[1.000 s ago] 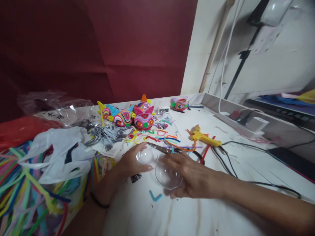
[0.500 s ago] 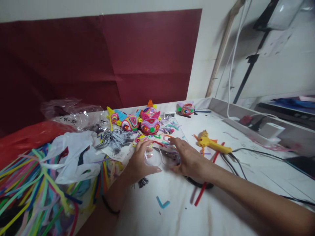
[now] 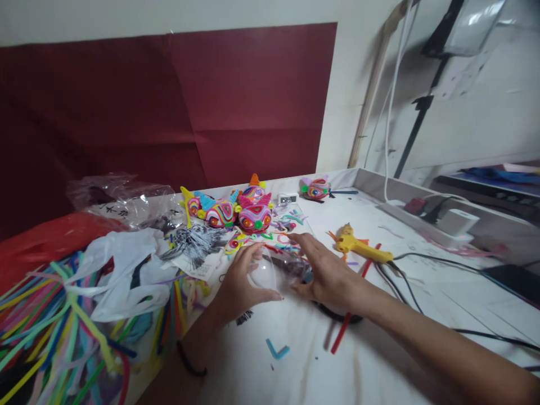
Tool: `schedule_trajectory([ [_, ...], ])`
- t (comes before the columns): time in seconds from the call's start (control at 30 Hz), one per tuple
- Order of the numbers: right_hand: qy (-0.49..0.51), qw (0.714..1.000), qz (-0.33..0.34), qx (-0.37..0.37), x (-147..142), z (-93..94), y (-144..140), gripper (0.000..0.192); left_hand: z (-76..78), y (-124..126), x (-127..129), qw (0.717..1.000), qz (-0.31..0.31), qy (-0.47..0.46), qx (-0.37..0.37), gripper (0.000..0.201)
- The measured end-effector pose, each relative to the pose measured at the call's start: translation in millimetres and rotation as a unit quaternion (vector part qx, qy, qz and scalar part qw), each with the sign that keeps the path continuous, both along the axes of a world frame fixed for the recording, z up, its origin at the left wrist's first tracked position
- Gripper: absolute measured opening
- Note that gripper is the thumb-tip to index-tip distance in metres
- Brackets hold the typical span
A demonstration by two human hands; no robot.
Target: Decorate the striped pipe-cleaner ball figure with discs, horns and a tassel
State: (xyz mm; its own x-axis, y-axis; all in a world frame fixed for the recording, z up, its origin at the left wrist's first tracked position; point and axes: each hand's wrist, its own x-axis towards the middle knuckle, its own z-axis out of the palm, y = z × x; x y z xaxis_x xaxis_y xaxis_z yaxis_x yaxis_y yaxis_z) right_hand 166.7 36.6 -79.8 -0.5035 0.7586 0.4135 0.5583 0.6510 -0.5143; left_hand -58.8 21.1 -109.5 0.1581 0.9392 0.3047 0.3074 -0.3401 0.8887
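Observation:
A clear, round plastic shell (image 3: 265,272) is cupped in my left hand (image 3: 239,284), its thumb below and its fingers curled over the far side. My right hand (image 3: 328,274) is a short way to the right, thumb and fingers spread in a curve. I see no firm hold in it, though clear, shiny plastic (image 3: 291,264) shows between its fingers and the hands. A red pipe cleaner (image 3: 342,332) runs under my right wrist. In front of the hands lies a bent blue pipe cleaner piece (image 3: 277,350).
Colourful pipe-cleaner animal heads (image 3: 255,215) stand behind the hands. A yellow glue gun (image 3: 363,247) with its cable lies at right, near a power strip (image 3: 426,225). On the left are pipe-cleaner bundles (image 3: 63,326), a white plastic bag (image 3: 122,275) and a black-white fringe (image 3: 194,244).
My hands have moved slightly apart, and the clear shell stays in my left hand. The whole view has shifted a little.

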Motion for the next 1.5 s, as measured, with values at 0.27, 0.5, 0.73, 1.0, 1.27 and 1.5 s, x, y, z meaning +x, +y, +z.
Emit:
schedule_trajectory([
  [0.27, 0.049, 0.994, 0.082, -0.047, -5, -3.6, -7, 0.070, 3.3, -10, 12, 0.995, -0.081, -0.028, -0.058, 0.104],
  [0.5, 0.101, 0.989, 0.085, -0.063, -6, -5.6, -7, 0.079, -9.5, -7, 9, 0.982, -0.141, -0.094, -0.079, 0.091],
  [0.73, 0.105, 0.986, 0.075, -0.102, -4, 0.2, -8, 0.070, -6.2, -8, 9, 0.981, -0.135, -0.113, -0.076, 0.084],
  [1.0, 0.113, 0.985, 0.088, -0.098, -3, -2.1, -5, 0.074, -18.4, -1, 8, 0.982, -0.123, -0.133, -0.059, 0.071],
  [1.27, 0.155, 0.977, 0.099, -0.112, -1, -6.1, -1, 0.081, -16.0, -2, 9, 0.984, -0.102, -0.140, -0.038, 0.080],
  [1.5, 0.201, 0.947, 0.124, -0.218, 1, -13.9, 8, 0.086, -3.3, -8, 13, 0.995, -0.073, -0.074, 0.004, 0.086],
])
